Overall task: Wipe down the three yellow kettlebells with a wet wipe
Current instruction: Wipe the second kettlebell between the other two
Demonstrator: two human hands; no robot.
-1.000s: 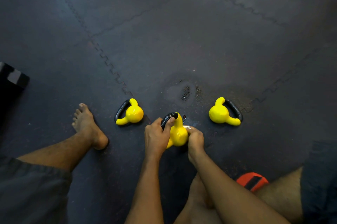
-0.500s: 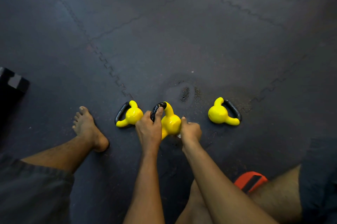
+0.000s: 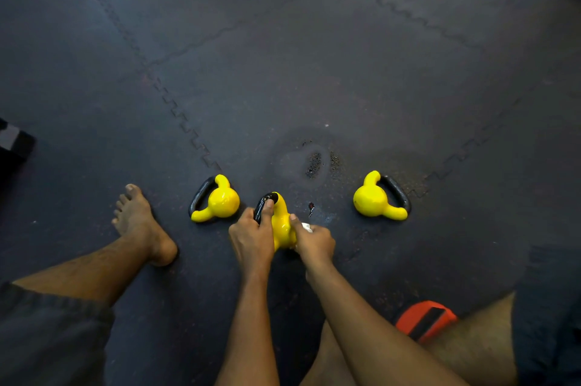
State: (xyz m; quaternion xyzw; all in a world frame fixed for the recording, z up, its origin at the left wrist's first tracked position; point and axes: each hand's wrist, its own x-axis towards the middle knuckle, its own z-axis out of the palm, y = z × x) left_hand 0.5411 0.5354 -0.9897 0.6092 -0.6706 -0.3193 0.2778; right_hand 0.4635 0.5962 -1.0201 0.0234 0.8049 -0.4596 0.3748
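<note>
Three yellow kettlebells with black handles are on the dark rubber floor. The left kettlebell (image 3: 220,202) and the right kettlebell (image 3: 374,201) lie on their sides, untouched. Between them, the middle kettlebell (image 3: 282,223) is tilted, and my left hand (image 3: 253,236) grips its black handle. My right hand (image 3: 314,241) holds a crumpled white wet wipe (image 3: 306,226) against the right side of its yellow body. Most of the wipe is hidden inside my fingers.
I sit on interlocking dark floor mats (image 3: 314,71) with a worn patch (image 3: 314,162) just beyond the kettlebells. My bare left foot (image 3: 141,223) rests at the left. An orange and black object (image 3: 426,321) lies by my right leg. A dark block (image 3: 14,142) sits at the far left edge.
The middle kettlebell and both hands shifted left and then back toward the centre. My right hand moved along the kettlebell's right side with the wipe.
</note>
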